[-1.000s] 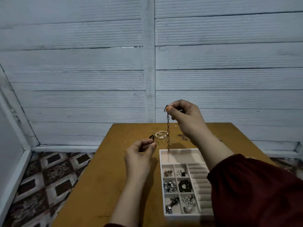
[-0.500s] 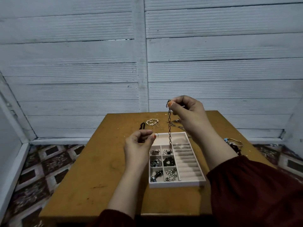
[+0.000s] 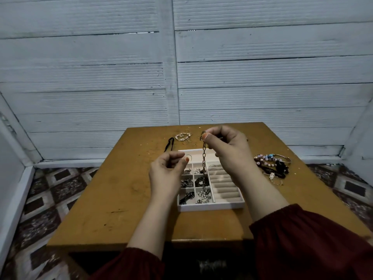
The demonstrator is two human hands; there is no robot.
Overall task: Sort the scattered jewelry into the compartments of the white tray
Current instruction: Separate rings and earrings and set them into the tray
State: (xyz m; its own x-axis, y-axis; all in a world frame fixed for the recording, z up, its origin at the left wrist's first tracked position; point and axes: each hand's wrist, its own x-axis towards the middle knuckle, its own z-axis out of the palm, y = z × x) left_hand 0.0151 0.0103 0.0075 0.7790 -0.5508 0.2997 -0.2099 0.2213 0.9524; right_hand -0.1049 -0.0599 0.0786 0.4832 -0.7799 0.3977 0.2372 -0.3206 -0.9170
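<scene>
Mid-placement; our right hand (image 3: 228, 150) pinches the chain (image 3: 204, 158) by its top, dangling over the white tray (image 3: 212, 206); our left hand (image 3: 167, 170) is curled (grip unclear); next we lower it into one compartment.

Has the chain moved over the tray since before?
Yes. Over the white tray, the tip of the chain shifted nearer: from far compartment to middle row.
</scene>
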